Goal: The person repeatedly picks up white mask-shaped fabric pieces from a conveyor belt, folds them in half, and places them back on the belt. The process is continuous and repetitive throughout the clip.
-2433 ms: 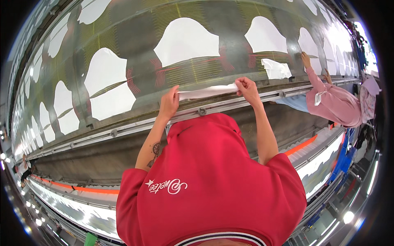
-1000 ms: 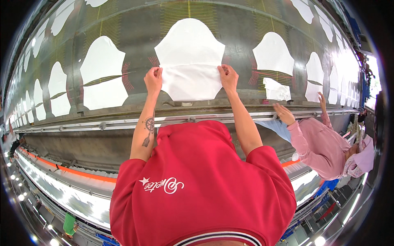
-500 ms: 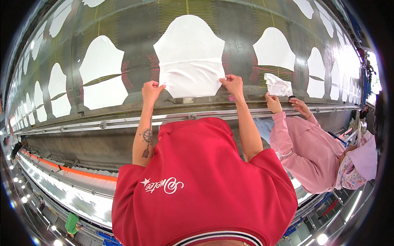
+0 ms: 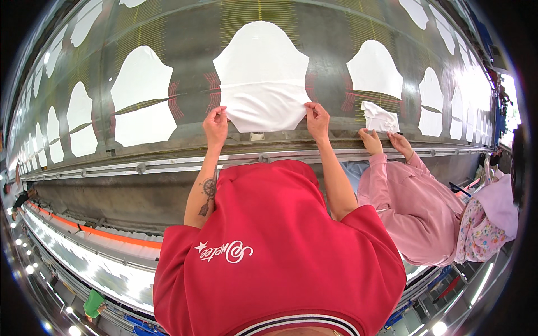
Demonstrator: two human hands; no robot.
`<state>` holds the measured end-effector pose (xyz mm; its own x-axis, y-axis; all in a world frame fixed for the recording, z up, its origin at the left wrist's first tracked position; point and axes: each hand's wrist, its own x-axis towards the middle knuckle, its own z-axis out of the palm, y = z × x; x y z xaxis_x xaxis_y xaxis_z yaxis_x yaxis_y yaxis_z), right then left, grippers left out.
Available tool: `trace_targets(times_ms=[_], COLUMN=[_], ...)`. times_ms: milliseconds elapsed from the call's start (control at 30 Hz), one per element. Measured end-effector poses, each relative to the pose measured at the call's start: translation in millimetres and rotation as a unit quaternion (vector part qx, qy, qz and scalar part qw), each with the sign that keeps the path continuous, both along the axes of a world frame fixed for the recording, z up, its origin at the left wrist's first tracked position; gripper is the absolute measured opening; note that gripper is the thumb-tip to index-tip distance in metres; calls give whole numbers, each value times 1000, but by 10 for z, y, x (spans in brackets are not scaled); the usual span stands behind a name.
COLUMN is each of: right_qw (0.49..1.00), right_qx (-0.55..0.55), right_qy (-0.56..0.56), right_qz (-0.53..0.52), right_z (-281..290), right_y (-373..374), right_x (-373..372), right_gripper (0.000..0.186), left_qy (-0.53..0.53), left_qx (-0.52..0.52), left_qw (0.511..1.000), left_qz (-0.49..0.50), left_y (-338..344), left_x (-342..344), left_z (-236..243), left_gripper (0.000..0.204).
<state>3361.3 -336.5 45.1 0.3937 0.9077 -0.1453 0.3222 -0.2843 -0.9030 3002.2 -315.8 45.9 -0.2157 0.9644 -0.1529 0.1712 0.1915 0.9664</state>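
On the dark table lies a white fabric piece [image 4: 260, 53] with a rounded top. Its lower part is overlapped or met by a second, lightly wrinkled white fabric piece [image 4: 266, 109]; I cannot tell which. My left hand [image 4: 216, 126] pinches the left side edge of this lower piece, thumb and fingers closed. At its right side edge, my right hand [image 4: 318, 120] pinches the fabric the same way. The lower piece is spread between both hands, with soft creases running across it.
Yellow and red lines mark the table [image 4: 193, 61]. Several white fabric pieces [image 4: 143, 126] lie in rows on both sides. A metal rail [image 4: 162, 167] runs along the near edge. Close on my right, a co-worker in pink [image 4: 414, 207] handles a crumpled white cloth [image 4: 381, 116].
My hands have slid slightly upward along the side edges, still pinching the lower piece. The co-worker's right hand has moved left, nearer the crumpled cloth.
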Motion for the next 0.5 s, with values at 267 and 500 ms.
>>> trace_targets(times_ms=[267, 500], right_qw=[995, 995], right_qx=[-13, -33], right_qy=[95, 92], right_qz=[8, 21], right_z=[123, 150], right_y=[-79, -198], right_x=[-2, 27], right_gripper=[32, 39], left_qy=[-19, 10], left_qx=[-49, -44], left_qw=[998, 999], left_qz=[23, 4], left_y=[-117, -212], left_x=[124, 48], left_z=[47, 124], left_gripper=[43, 46])
